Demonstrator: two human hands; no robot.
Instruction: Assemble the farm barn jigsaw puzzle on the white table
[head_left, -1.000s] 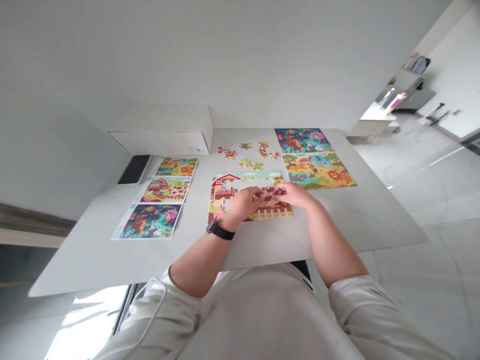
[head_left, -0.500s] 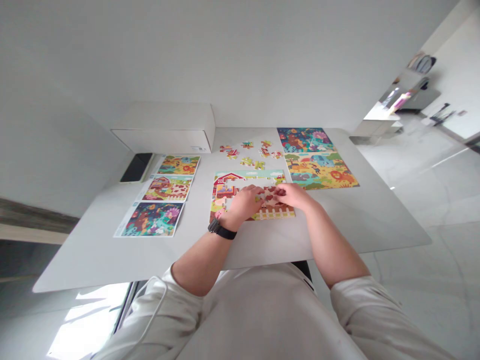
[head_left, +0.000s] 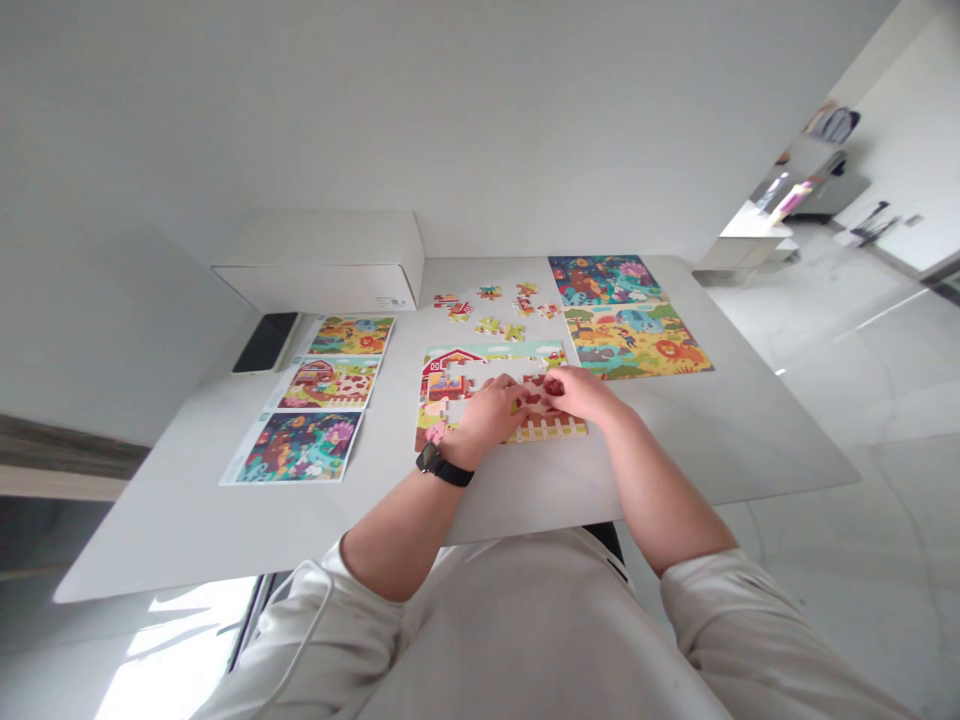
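Note:
A farm jigsaw puzzle (head_left: 450,355) lies in front of me, with a red barn at its left and a white fence along the bottom. Its middle has a gap showing a pale surface. My left hand (head_left: 491,412), with a black watch (head_left: 442,463) on the wrist, is over the puzzle's middle. Its thumb and finger close around a greenish bit of puzzle piece (head_left: 516,406), mostly hidden. My right hand (head_left: 583,392) reaches in from the right edge, fingertips pinched on a brown-and-cream puzzle piece (head_left: 554,387) in the cow area. Both hands' fingertips are near each other.
Loose puzzle pieces (head_left: 490,326) lie behind the puzzle. Two finished pictures, a dark one (head_left: 607,280) and a safari one (head_left: 637,342), lie right. Reference sheets (head_left: 300,447), a phone (head_left: 265,342) and a white box (head_left: 322,285) are at the left of the table (head_left: 540,490).
The view has shifted slightly. My right fingers have curled a little more over the brown-and-cream piece. My left hand stays almost in place on the puzzle.

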